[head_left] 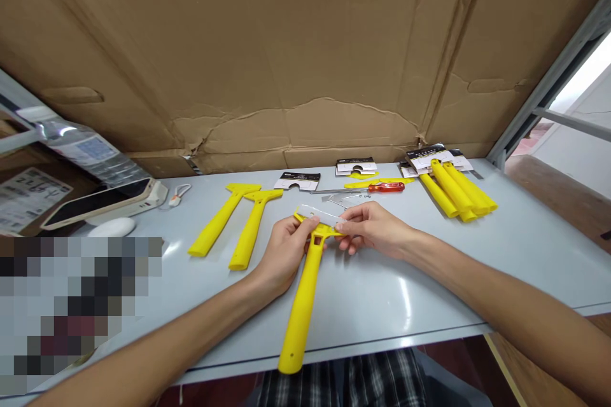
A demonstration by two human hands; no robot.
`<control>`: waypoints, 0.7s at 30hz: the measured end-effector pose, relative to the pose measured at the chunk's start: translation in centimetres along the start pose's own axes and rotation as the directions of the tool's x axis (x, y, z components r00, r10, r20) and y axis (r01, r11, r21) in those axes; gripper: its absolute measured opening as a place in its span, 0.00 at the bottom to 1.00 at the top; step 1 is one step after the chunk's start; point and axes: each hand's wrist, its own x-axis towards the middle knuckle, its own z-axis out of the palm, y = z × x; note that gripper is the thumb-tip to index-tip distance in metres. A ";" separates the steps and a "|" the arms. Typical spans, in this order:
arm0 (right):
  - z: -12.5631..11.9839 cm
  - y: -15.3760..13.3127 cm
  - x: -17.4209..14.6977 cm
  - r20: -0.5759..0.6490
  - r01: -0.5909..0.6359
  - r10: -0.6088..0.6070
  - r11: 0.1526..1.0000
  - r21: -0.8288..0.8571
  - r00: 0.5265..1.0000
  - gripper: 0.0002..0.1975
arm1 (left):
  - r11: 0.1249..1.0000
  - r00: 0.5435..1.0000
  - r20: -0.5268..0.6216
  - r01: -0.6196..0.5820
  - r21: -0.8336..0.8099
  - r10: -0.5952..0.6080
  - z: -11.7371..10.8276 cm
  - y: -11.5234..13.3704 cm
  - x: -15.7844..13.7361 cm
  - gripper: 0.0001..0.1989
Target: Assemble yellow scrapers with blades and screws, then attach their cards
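Note:
A yellow scraper [303, 305] is held at its T-shaped head, its long handle reaching past the table's front edge. My left hand [285, 251] is closed around the left side of the head, thumb on top. A flat silvery metal plate [317, 213], probably the blade, lies across the head. My right hand [371, 229] pinches the right end of the head and plate; its fingers underneath are partly hidden. Just beyond lie small metal pieces [341, 200] and a screwdriver [386, 187] with a red handle. Two more yellow scraper bodies [214, 226] rest to the left.
Printed cards [296, 181] and yellow plastic parts [360, 184] lie toward the back. At right is a pile of yellow scrapers [458, 197] with cards. A bottle [90, 146], a phone [102, 202] and a white rounded object [112, 227] stand left. Cardboard [286, 44] walls the back.

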 end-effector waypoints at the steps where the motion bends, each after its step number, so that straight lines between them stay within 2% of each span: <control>1: 0.0 0.0 0.0 -0.002 -0.015 0.015 1.000 0.008 1.000 0.21 | 1.000 1.000 0.002 -0.001 -0.013 0.001 0.0 0.0 0.0 0.22; 6: 0.0 -0.1 0.0 -0.026 -0.045 0.046 0.998 0.053 0.999 0.16 | 0.998 0.999 0.021 -0.039 -0.051 0.040 0.1 0.0 0.0 0.21; 9: -0.4 -0.2 0.1 -0.047 0.020 -0.019 0.999 0.027 0.999 0.16 | 0.998 0.999 0.029 -0.031 -0.060 0.033 0.3 0.2 0.0 0.21; 13: -1.4 -0.5 0.0 -0.059 0.157 -0.168 0.975 -0.157 0.984 0.20 | 0.996 0.994 0.108 0.013 -0.084 -0.004 -0.2 1.1 0.6 0.18; 17: -2.1 -1.0 -0.1 -0.062 0.241 -0.291 0.878 -0.413 0.955 0.17 | 1.000 0.997 0.072 0.015 -0.005 -0.015 -1.2 1.5 1.9 0.15; 19: -2.1 -0.9 -0.1 -0.081 0.244 -0.311 0.860 -0.448 0.947 0.15 | 0.999 0.997 0.069 -0.019 0.036 0.016 -1.5 1.3 2.5 0.17; 21: -1.9 -0.7 0.0 -0.120 0.223 -0.292 0.889 -0.400 0.949 0.15 | 0.997 0.996 0.059 -0.071 0.035 0.069 -1.6 0.9 2.8 0.20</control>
